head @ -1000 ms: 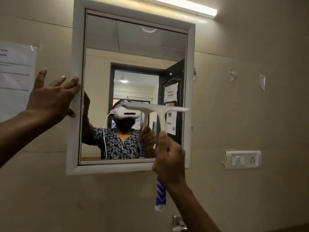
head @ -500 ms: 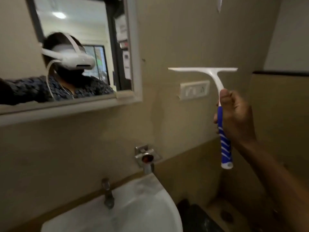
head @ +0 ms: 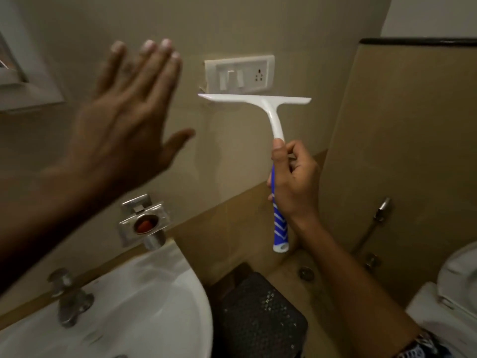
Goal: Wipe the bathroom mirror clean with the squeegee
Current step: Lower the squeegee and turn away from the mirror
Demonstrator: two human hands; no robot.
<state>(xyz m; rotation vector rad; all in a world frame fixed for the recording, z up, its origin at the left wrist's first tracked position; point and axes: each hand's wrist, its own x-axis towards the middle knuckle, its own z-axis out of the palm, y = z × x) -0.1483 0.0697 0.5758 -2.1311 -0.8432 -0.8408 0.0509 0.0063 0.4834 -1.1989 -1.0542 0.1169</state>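
My right hand (head: pixel 294 182) grips the blue striped handle of the white squeegee (head: pixel 268 109), holding it upright in the air with its blade level just below the wall switch plate. My left hand (head: pixel 124 120) is raised in front of the wall, fingers straight and spread, holding nothing. Only the lower right corner of the mirror's white frame (head: pixel 31 96) shows at the far left edge. The squeegee is well to the right of the mirror and touches nothing.
A white washbasin (head: pixel 144 313) with a metal tap (head: pixel 69 303) lies below left. A steel fitting (head: pixel 144 223) sticks out of the wall above it. A black mesh bin (head: pixel 258 316) stands on the floor, a toilet (head: pixel 454 288) at right, a switch plate (head: pixel 240 73) on the wall.
The view has swung down and right, away from the mirror. My right hand carried the squeegee off the glass to beside the switch plate. My left hand left the mirror frame and hangs open in the air.
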